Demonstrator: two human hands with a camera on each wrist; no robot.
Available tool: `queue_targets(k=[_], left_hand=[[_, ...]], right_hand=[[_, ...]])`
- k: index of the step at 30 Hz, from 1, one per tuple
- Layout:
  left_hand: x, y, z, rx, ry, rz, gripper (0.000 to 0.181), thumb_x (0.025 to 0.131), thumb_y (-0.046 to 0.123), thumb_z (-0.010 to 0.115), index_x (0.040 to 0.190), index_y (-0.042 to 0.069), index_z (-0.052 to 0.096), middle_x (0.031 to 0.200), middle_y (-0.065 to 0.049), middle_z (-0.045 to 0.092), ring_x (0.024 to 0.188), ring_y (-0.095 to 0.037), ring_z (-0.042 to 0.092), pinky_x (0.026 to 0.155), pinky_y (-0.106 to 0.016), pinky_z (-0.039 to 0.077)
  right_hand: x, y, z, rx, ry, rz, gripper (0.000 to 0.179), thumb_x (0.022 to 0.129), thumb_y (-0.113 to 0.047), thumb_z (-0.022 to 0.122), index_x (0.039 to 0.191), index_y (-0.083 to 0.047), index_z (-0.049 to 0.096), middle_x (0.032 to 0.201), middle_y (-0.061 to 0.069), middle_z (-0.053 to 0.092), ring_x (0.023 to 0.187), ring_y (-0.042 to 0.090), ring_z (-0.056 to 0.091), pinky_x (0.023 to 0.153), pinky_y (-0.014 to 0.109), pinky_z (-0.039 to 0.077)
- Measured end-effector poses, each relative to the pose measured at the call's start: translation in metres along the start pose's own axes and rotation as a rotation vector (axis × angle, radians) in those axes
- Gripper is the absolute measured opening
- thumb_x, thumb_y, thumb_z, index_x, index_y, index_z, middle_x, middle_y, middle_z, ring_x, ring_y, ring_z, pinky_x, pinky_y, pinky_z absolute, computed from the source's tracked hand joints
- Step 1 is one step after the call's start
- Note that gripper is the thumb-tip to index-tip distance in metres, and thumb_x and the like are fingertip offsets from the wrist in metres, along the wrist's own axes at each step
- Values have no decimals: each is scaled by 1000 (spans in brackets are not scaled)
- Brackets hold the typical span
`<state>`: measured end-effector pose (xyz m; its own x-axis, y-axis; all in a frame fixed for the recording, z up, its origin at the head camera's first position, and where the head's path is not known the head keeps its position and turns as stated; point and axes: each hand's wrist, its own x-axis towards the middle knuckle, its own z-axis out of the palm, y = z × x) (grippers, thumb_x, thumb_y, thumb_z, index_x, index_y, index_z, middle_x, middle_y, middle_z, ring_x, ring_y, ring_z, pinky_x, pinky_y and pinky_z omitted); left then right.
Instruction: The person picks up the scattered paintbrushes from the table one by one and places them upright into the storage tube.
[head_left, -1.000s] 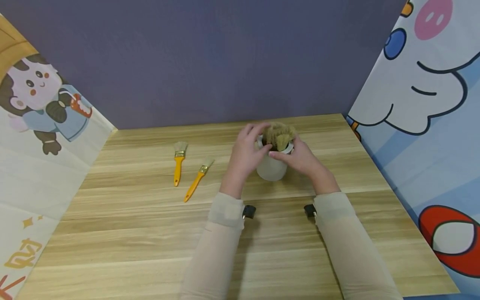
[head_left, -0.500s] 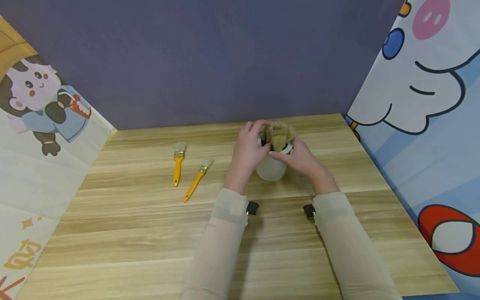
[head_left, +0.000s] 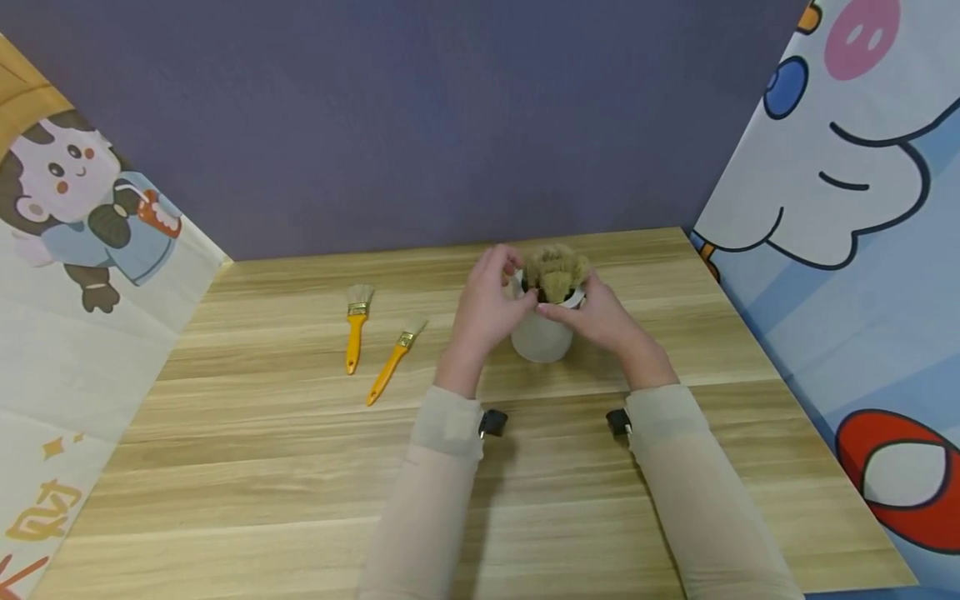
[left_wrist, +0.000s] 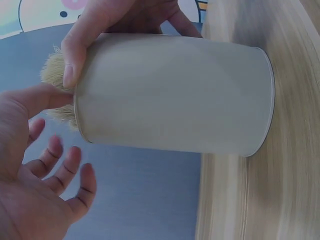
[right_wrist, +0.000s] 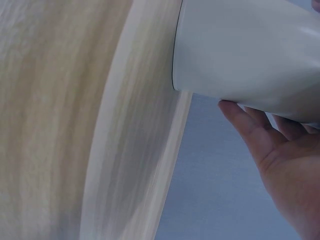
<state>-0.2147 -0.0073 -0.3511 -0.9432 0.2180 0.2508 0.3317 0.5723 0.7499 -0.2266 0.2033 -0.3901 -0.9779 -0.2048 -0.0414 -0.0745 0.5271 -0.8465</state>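
Note:
A pale cylindrical holder (head_left: 542, 337) stands on the wooden table, with tan brush bristles (head_left: 557, 271) sticking up out of its mouth. My right hand (head_left: 611, 321) grips the holder's right side. Its thumb lies at the rim, and its fingers reach along the wall in the right wrist view. On the left, my left hand (head_left: 486, 304) has its thumb at the rim beside the bristles. Its other fingers (left_wrist: 87, 182) are loosely bent and apart from the wall in the left wrist view. The brush handles are hidden inside the holder (left_wrist: 175, 95).
Two paintbrushes with yellow-orange handles lie left of the holder: a wider brush (head_left: 355, 342) and a narrower, slanted brush (head_left: 390, 371). A dark panel (head_left: 450, 125) rises behind the wooden table (head_left: 300, 500). Cartoon-printed sheets (head_left: 825, 192) flank it.
My left hand's fingers have drawn back left from the bristles, while its thumb stays at the rim. The front bristles have shifted slightly left. My right hand keeps its grip.

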Motion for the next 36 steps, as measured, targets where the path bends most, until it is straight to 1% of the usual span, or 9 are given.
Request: queue_targets(k=[2, 4, 8, 14, 20, 27, 29, 32, 36], left_hand=[[-1, 0, -1, 34, -4, 30, 21, 97, 23, 79, 111, 17, 66, 118, -3, 63, 111, -24, 62, 91, -42, 57], [-1, 2, -1, 73, -18, 59, 12, 98, 26, 78, 104, 17, 72, 115, -2, 66, 103, -21, 63, 85, -39, 57], [2, 6, 1, 117, -70, 69, 15, 100, 30, 76, 109, 19, 82, 114, -1, 70, 96, -17, 64, 81, -36, 57], [6, 11, 3, 142, -129, 57, 18, 101, 32, 76, 111, 20, 84, 111, 0, 66, 94, -17, 61, 81, -35, 54], [11, 13, 4, 106, -131, -6, 14, 99, 32, 78, 107, 22, 83, 120, -1, 69, 101, -18, 63, 85, -38, 55], [14, 15, 6, 129, -120, -73, 12, 98, 35, 78, 104, 25, 81, 124, -3, 68, 130, -27, 54, 86, -42, 51], [13, 15, 6, 137, -120, -80, 13, 98, 35, 78, 105, 25, 80, 124, -3, 67, 133, -28, 52, 88, -43, 51], [11, 16, 4, 134, -123, -77, 13, 98, 35, 78, 102, 22, 78, 122, -3, 64, 128, -27, 53, 89, -43, 52], [8, 15, -2, 103, -126, -62, 20, 99, 32, 78, 91, 17, 67, 118, -6, 62, 119, -26, 54, 86, -43, 51]], right_hand=[[0, 0, 0, -2, 0, 1, 99, 95, -52, 78, 166, -9, 24, 166, 23, 39, 152, 42, 43, 123, 63, 38], [0, 0, -1, -4, -3, 4, 98, 95, -51, 78, 166, -10, 25, 166, 23, 38, 152, 42, 42, 123, 63, 38], [0, 2, -1, 6, -7, 1, 99, 94, -50, 79, 167, -12, 22, 165, 22, 40, 151, 40, 44, 122, 63, 39], [0, 0, 0, 2, 10, -11, 98, 94, -46, 80, 166, -12, 23, 161, 23, 46, 149, 40, 46, 122, 61, 39], [-2, -2, -1, 6, 3, -1, 96, 94, -45, 80, 165, -12, 24, 160, 23, 45, 149, 40, 46, 123, 62, 39], [-1, -4, -2, 15, 1, -9, 96, 95, -41, 80, 166, -10, 23, 160, 23, 47, 148, 41, 47, 124, 61, 38], [-1, -3, -2, 14, 3, -9, 95, 95, -40, 80, 165, -10, 24, 159, 23, 47, 147, 40, 48, 123, 60, 39], [-1, -3, -2, 15, 6, -14, 95, 94, -40, 81, 165, -10, 24, 158, 23, 48, 147, 40, 49, 123, 60, 40], [-2, -4, -2, 14, 4, -13, 97, 94, -42, 81, 166, -10, 23, 161, 24, 45, 148, 40, 47, 124, 60, 38]])
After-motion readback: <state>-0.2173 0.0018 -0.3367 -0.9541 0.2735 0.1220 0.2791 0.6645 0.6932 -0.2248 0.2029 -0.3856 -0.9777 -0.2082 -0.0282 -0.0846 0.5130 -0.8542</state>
